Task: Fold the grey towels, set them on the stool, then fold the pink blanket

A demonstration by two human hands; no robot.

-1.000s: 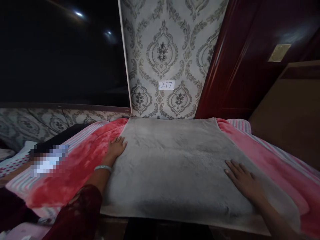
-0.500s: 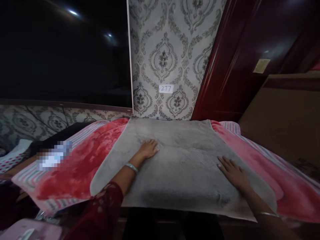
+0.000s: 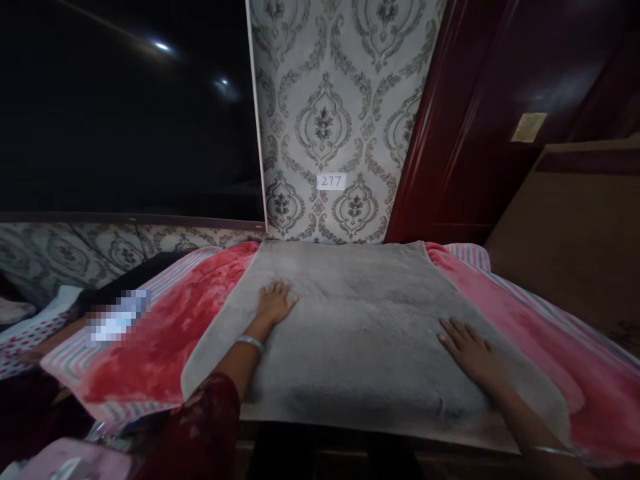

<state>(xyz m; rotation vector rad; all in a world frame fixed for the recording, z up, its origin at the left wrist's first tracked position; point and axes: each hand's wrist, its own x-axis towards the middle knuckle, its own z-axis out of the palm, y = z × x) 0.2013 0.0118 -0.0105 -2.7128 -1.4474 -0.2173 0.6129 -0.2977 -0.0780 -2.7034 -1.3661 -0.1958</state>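
Observation:
A grey plush cloth (image 3: 360,353) is spread out before me, its front edge hanging at the near side. My left hand (image 3: 274,303) lies on its left part, palm down with fingers spread. On the right part rests my right hand (image 3: 467,350), also flat with the fingers apart. Neither hand grips the cloth. Beneath it shows a red and pink plush blanket (image 3: 160,333), which sticks out on both sides. A pink, white and grey striped cloth (image 3: 65,360) lies under the blanket.
A large dark television screen (image 3: 125,113) is at the left, over patterned wallpaper (image 3: 323,87). A paper label reading 277 (image 3: 331,181) is on the wall. At right are a dark red door frame (image 3: 425,127) and a brown board (image 3: 575,233). A pink object (image 3: 75,460) sits at lower left.
My left hand has slid left across the grey cloth. My right hand stays at nearly the same place on it. The view has shifted slightly.

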